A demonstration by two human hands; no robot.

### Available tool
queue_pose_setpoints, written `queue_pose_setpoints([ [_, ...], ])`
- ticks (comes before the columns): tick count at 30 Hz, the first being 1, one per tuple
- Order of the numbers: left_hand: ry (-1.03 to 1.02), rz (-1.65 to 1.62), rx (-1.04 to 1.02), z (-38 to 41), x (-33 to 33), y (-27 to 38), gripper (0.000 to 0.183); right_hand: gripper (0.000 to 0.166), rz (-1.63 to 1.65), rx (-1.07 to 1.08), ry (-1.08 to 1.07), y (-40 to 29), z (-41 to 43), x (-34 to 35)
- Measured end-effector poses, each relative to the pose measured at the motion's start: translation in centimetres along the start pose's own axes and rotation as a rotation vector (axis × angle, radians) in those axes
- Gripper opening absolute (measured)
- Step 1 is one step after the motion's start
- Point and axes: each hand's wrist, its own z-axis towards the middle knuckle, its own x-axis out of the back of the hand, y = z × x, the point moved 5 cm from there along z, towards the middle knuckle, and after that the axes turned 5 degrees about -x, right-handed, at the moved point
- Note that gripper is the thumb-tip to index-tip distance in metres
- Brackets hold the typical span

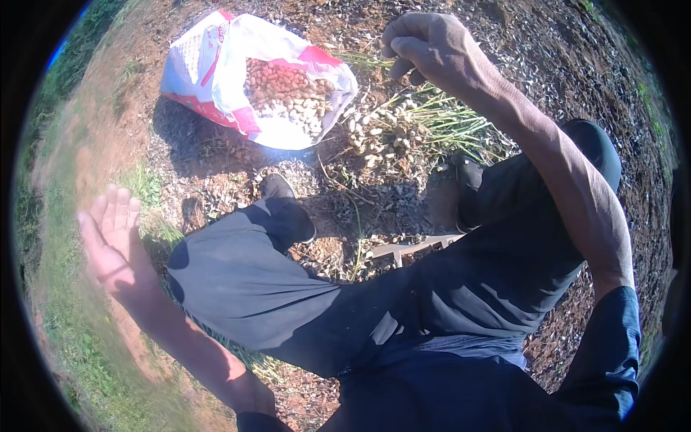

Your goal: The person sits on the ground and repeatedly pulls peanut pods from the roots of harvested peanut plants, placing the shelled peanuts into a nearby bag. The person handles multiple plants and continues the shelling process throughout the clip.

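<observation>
My left hand [116, 240] is held out at the far left with its palm showing and nothing in it. On the other side, my right hand [429, 48] hangs over the ground with its fingers curled. Its grip is hidden, so I cannot tell whether it holds anything. Just below it lies a bundle of pulled peanut plants [445, 121], green stems to the right and pods [380, 129] clustered at the left end. Beside these stands an open white-and-pink sack [229, 70] bearing print, with many unshelled peanuts [286, 92] inside.
My dark-trousered legs [259, 275] are spread, with one shoe [280, 189] near the sack and another [468, 189] by the plants. Between my legs shows part of a low seat frame [415, 245]. Dry leaf litter [378, 202] covers the soil; grass [102, 345] grows at left.
</observation>
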Motion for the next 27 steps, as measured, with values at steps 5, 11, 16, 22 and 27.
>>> queue_pose_setpoints([
  [5,-0.847,0.172,-0.015,-4.9,-11.1,0.1,0.035,0.015,-0.322,0.194,0.066,2.1,-0.1,-2.3],
  [11,-1.655,0.601,-0.354,-14.4,-18.8,-4.5,0.035,0.019,-0.671,-0.131,-0.417,15.1,-1.8,-6.4],
  [16,-1.669,0.728,-0.838,-18.4,-15.9,-7.8,0.03,0.071,-0.837,-0.069,-0.376,27.0,-6.0,-6.3],
  [22,-1.667,0.662,-0.795,-18.7,-17.2,-6.5,0.035,0.092,-0.953,-0.18,-0.417,31.0,-5.0,-11.1],
  [27,-1.79,0.852,-0.644,-18.0,-18.4,-7.3,0.036,0.036,-0.922,-0.182,-0.178,31.3,-7.0,-13.9],
])
